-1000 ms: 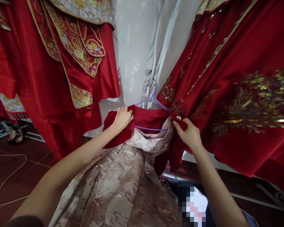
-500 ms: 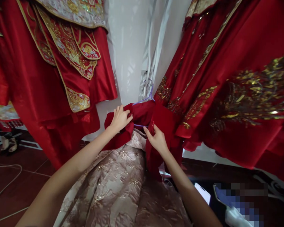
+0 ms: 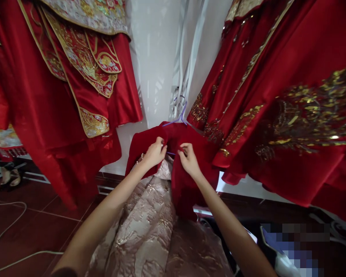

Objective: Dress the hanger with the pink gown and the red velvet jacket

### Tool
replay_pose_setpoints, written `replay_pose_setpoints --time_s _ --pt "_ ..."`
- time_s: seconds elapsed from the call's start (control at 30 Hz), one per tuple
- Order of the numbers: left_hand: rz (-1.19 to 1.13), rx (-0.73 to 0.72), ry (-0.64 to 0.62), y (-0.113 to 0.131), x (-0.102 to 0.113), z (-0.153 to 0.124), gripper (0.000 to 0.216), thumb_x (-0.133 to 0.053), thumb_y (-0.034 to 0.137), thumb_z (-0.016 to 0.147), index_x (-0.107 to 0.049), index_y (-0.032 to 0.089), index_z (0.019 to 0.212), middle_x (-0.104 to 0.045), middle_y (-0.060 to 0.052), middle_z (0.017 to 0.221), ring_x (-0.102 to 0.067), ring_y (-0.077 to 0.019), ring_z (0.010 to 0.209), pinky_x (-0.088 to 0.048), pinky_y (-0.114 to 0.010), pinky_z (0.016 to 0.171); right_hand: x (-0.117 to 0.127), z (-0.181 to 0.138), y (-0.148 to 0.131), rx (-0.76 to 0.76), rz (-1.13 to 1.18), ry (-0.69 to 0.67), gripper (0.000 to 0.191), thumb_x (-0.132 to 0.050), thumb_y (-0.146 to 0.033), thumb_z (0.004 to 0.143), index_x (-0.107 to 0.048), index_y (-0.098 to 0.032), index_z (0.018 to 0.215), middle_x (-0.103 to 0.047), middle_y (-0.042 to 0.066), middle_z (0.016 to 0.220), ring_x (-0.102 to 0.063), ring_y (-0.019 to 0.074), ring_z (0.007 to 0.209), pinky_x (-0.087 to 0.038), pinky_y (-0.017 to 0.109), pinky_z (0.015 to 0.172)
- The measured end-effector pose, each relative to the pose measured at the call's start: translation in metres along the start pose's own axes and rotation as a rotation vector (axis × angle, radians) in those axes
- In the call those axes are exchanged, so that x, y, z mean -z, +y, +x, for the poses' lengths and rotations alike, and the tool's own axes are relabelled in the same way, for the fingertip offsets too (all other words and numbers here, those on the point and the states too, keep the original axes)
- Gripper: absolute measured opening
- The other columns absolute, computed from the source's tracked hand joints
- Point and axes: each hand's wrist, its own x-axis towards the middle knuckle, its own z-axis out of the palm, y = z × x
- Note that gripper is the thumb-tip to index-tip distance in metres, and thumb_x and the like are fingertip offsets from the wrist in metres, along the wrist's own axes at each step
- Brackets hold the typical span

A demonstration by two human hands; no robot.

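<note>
A dark red jacket (image 3: 196,169) hangs on a thin purple hanger (image 3: 183,115) in front of me. My left hand (image 3: 155,153) is closed on its left front edge, and my right hand (image 3: 188,158) pinches the opposite front edge. Between the two edges the front stands parted, with a bit of the hanger's lower bar showing. Inside and below it hangs a pale pink brocade skirt (image 3: 150,215) with a raised, shiny pattern. The skirt's waistband shows between my wrists; its top is partly hidden by the jacket.
Red embroidered gowns hang on the left (image 3: 46,115) and right (image 3: 305,165). A white curtain (image 3: 155,57) is behind. Shoes (image 3: 10,177) sit on a low rack at left, and a pale cable (image 3: 25,259) crosses the tiled floor.
Both jacket fronts now lie flatter and spread over the hanger's shoulders. My left hand has moved right and slightly down, closer to my right hand, which has risen a little.
</note>
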Motion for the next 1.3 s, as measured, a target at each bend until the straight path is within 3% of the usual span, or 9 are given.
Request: replay_pose_setpoints --time_s 0.13,0.3,0.47,0.63,0.9,1.13,1.3 --pt "-0.059 -0.139 -0.124 0.010 -0.015 0.010 0.016 -0.044 0.019 0.085 -0.042 0.020 0.101 -0.062 -0.006 0.082 -0.063 -0.0207 0.077 -0.044 -0.029 0.067 -0.012 0.007 0.002 -0.101 0.211 -0.041 0.011 -0.045 -0.032 0.076 -0.044 -0.024 0.083 -0.053 0.000 0.085 -0.054 0.0170 0.085 -0.044 0.032 0.084" --pt "-0.265 -0.113 0.061 0.002 -0.028 -0.009 0.021 -0.051 0.020 0.082 -0.042 0.021 0.101 -0.060 -0.004 0.091 -0.061 -0.0157 0.087 -0.046 -0.029 0.081 0.004 0.009 0.008 -0.302 0.448 -0.113 0.022 -0.049 -0.033 0.072 -0.049 -0.026 0.092 -0.058 -0.002 0.085 -0.057 0.0155 0.076 -0.048 0.029 0.071" --pt "-0.593 0.008 0.297 -0.002 -0.046 -0.020 0.033 -0.061 0.031 0.079 -0.041 0.021 0.104 -0.060 -0.003 0.088 -0.062 -0.0125 0.085 -0.048 -0.028 0.083 0.013 0.001 0.009 -0.260 0.527 -0.193 0.023 -0.057 -0.034 0.073 -0.060 -0.025 0.094 -0.062 0.000 0.092 -0.060 0.0147 0.086 -0.049 0.031 0.082" --pt "-0.662 -0.074 0.219 -0.007 -0.046 -0.020 0.020 -0.060 0.034 0.081 -0.052 0.019 0.090 -0.064 -0.005 0.091 -0.063 -0.0134 0.086 -0.050 -0.030 0.083 0.014 -0.005 0.008 -0.155 0.428 -0.202 0.027 -0.069 -0.034 0.072 -0.064 -0.023 0.096 -0.064 0.001 0.092 -0.060 0.0148 0.089 -0.047 0.032 0.089" --pt "-0.477 -0.175 0.090 -0.004 -0.026 -0.023 0.013 -0.053 0.029 0.085 -0.055 0.019 0.094 -0.065 -0.004 0.094 -0.062 -0.0138 0.087 -0.049 -0.030 0.084 0.011 -0.006 0.000 -0.054 0.304 -0.124 0.031 -0.068 -0.040 0.074 -0.067 -0.020 0.097 -0.068 0.005 0.097 -0.063 0.0173 0.092 -0.050 0.033 0.088" --pt "-0.162 -0.311 -0.049 0.012 0.004 -0.014 0.006 -0.053 0.021 0.081 -0.053 0.020 0.086 -0.061 0.001 0.080 -0.057 -0.0118 0.071 -0.045 -0.024 0.068 0.010 -0.009 -0.009 -0.022 0.242 -0.044 0.031 -0.066 -0.040 0.076 -0.068 -0.020 0.100 -0.069 0.006 0.099 -0.065 0.0184 0.090 -0.052 0.034 0.085" --pt "-0.051 -0.310 -0.059 0.020 0.012 -0.006 0.006 -0.052 0.024 0.080 -0.053 0.019 0.078 -0.061 0.001 0.074 -0.056 -0.0116 0.066 -0.042 -0.023 0.064 0.009 -0.008 -0.009 0.013 0.190 -0.008 0.031 -0.064 -0.039 0.078 -0.070 -0.021 0.102 -0.067 0.007 0.101 -0.065 0.0190 0.092 -0.054 0.034 0.084"
